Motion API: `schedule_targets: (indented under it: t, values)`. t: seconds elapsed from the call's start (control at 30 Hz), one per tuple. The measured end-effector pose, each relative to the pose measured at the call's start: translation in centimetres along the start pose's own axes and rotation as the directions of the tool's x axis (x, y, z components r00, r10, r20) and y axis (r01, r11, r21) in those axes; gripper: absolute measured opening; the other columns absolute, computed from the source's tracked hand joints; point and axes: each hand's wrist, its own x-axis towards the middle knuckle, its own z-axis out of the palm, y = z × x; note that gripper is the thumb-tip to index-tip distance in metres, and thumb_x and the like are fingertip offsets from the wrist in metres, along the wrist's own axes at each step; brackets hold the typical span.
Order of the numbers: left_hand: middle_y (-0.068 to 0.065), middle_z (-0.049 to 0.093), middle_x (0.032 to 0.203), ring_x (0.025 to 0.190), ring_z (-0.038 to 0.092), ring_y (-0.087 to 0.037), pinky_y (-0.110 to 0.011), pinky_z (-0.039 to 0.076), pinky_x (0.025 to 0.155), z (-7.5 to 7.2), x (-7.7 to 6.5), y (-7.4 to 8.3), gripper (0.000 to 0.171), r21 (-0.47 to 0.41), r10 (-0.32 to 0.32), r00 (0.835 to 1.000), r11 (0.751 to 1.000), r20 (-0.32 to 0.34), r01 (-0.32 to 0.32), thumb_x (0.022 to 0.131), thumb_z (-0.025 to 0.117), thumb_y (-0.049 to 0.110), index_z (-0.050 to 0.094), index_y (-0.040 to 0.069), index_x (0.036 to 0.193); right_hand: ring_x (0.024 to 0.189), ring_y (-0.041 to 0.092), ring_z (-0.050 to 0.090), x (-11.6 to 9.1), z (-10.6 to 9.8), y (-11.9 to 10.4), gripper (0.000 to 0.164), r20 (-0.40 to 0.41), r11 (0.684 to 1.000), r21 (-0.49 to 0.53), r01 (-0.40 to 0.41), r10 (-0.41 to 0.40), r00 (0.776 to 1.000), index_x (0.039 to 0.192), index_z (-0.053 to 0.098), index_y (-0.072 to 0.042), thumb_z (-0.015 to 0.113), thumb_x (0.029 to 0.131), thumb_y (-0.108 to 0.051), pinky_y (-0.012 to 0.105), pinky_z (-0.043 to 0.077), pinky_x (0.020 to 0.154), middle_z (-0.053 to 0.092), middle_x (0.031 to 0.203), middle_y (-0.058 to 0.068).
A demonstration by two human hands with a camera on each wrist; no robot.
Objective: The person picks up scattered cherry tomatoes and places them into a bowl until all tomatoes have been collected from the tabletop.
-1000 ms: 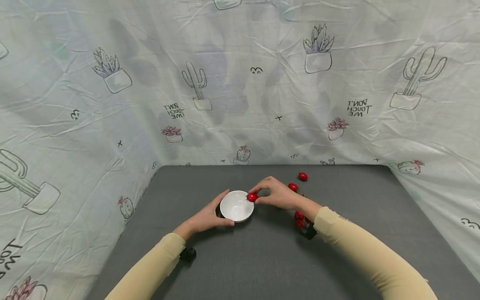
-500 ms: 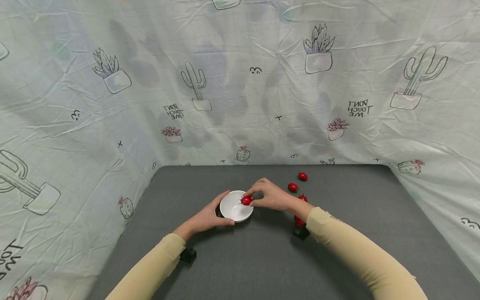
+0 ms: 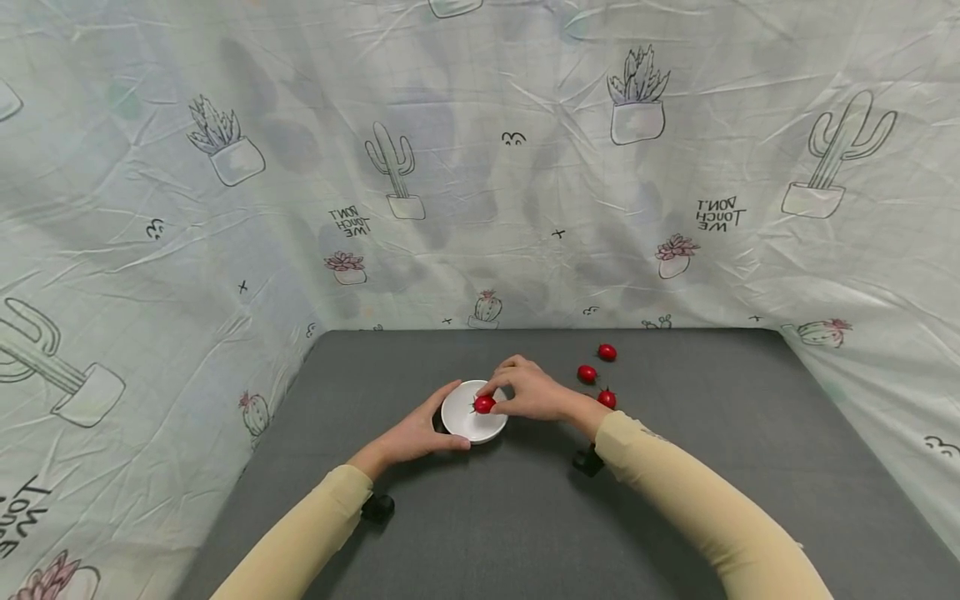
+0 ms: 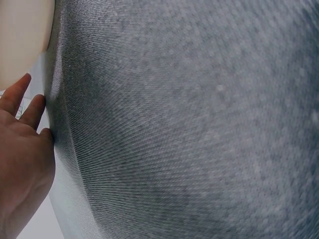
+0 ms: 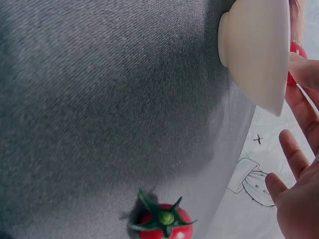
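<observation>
My left hand (image 3: 411, 435) holds a small white bowl (image 3: 459, 421) by its side, thumb at the near rim and fingers around the far side. In the left wrist view, the fingertips of that hand (image 4: 25, 154) are at the bowl's outer wall (image 4: 22, 40). Thumb and fingers of my right hand (image 3: 531, 394) pinch a red cherry tomato (image 3: 483, 405) over the bowl's inside. From the right wrist, most of this tomato (image 5: 298, 49) is hidden by the bowl's wall (image 5: 261, 55) and the thumb. No other tomato shows inside the bowl.
Loose cherry tomatoes lie on the grey table (image 3: 480, 525) beyond my right forearm: one at the back (image 3: 607, 352), another (image 3: 587, 373) nearer, and a third (image 3: 607, 399) by the sleeve. A patterned cloth (image 3: 480, 208) hangs behind and at the sides.
My right hand has moved left and slightly down, carrying the cherry tomato from the bowl's right rim to over its middle. The left hand and bowl have stayed in place.
</observation>
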Motion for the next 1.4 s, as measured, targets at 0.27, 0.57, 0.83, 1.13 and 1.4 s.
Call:
schedule_targets:
  t: [0.27, 0.57, 0.83, 1.13, 1.4]
  values:
    - [0.002, 0.026, 0.165, 0.149, 0.027, -0.022, -0.057, 0.026, 0.116, 0.1, 0.0, -0.3, 0.110, -0.006, 0.006, 1.000, 1.000, 0.004, -0.006, 0.081, 0.087, 0.047, 0.017, 0.030, 0.165, 0.124, 0.018, 0.043, 0.6, 0.9, -0.1, 0.029, 0.020, 1.000, -0.026, 0.012, -0.011, 1.000, 0.121, 0.076, -0.031, 0.077, 0.092, -0.025, 0.046, 0.040, 0.099, 0.066, 0.117, -0.014]
    - [-0.001, 0.023, 0.166, 0.148, 0.028, -0.024, -0.057, 0.030, 0.113, 0.1, -0.1, -0.3, 0.109, -0.012, 0.007, 1.000, 1.000, 0.008, -0.007, 0.083, 0.086, 0.046, 0.017, 0.031, 0.165, 0.125, 0.019, 0.042, 0.5, 0.8, -0.3, 0.029, -0.004, 1.000, 0.002, 0.006, -0.006, 1.000, 0.121, 0.077, -0.025, 0.075, 0.093, -0.022, 0.050, 0.039, 0.100, 0.064, 0.123, -0.008]
    - [0.000, 0.023, 0.166, 0.149, 0.028, -0.024, -0.057, 0.029, 0.114, 0.0, -0.1, -0.2, 0.108, -0.021, 0.001, 1.000, 1.000, 0.018, 0.000, 0.083, 0.086, 0.044, 0.017, 0.031, 0.165, 0.127, 0.022, 0.042, -0.2, 0.1, -0.5, 0.029, -0.025, 0.999, 0.036, 0.003, -0.002, 1.000, 0.122, 0.077, -0.022, 0.075, 0.093, -0.020, 0.054, 0.040, 0.101, 0.062, 0.128, -0.005]
    - [-0.003, 0.027, 0.164, 0.147, 0.031, -0.026, -0.059, 0.028, 0.114, 0.0, 0.0, -0.2, 0.108, -0.012, 0.014, 1.000, 1.000, 0.012, -0.014, 0.083, 0.086, 0.045, 0.018, 0.031, 0.165, 0.128, 0.023, 0.042, -1.9, -1.7, 0.1, 0.034, -0.060, 0.999, 0.049, -0.004, 0.007, 0.998, 0.127, 0.075, -0.019, 0.077, 0.093, -0.020, 0.056, 0.039, 0.102, 0.065, 0.126, -0.007]
    - [-0.004, 0.032, 0.162, 0.144, 0.035, -0.026, -0.057, 0.029, 0.114, 0.0, 0.0, -0.6, 0.107, -0.013, 0.033, 0.999, 0.999, -0.005, -0.033, 0.082, 0.088, 0.042, 0.022, 0.030, 0.164, 0.131, 0.022, 0.040, -4.1, -4.0, 1.3, 0.033, -0.096, 0.995, 0.087, -0.038, 0.046, 0.994, 0.127, 0.073, -0.028, 0.077, 0.095, -0.024, 0.056, 0.037, 0.105, 0.064, 0.127, -0.010]
